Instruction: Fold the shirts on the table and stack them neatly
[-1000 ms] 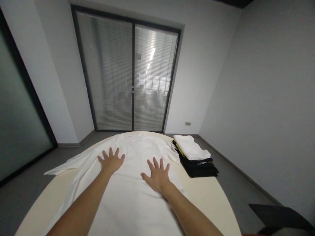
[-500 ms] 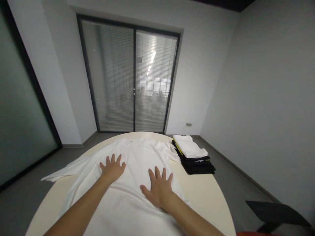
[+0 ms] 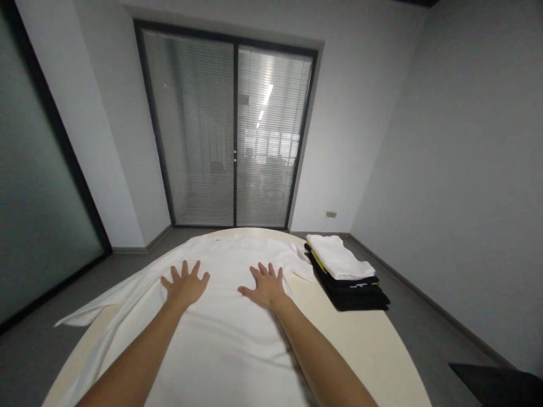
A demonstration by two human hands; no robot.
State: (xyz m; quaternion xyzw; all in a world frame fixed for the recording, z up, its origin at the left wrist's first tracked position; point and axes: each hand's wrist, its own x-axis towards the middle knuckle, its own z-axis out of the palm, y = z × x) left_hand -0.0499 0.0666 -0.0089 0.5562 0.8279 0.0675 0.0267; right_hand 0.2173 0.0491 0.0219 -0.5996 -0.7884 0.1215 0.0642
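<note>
A white T-shirt (image 3: 229, 328) lies spread over a round cream table (image 3: 360, 345), its neck end toward the far edge. One sleeve hangs past the table's left edge, and the other is bunched at the right near the stack. My left hand (image 3: 185, 285) rests palm down on the shirt's left part with its fingers spread. Across from it, my right hand (image 3: 266, 286) lies on the shirt's right part, also flat with fingers apart. Soft wrinkles run across the cloth between and below my forearms.
A stack of folded clothes (image 3: 348, 277), white on top with black and yellow below, stands at the table's right edge. Part of a dark chair (image 3: 496, 384) shows at lower right. Beyond the table are a glass door with blinds (image 3: 233, 141) and grey walls.
My right hand has slid forward and slightly left over the shirt. My left hand has moved a little left. The shirt looks somewhat smoother, and the view has shifted slightly.
</note>
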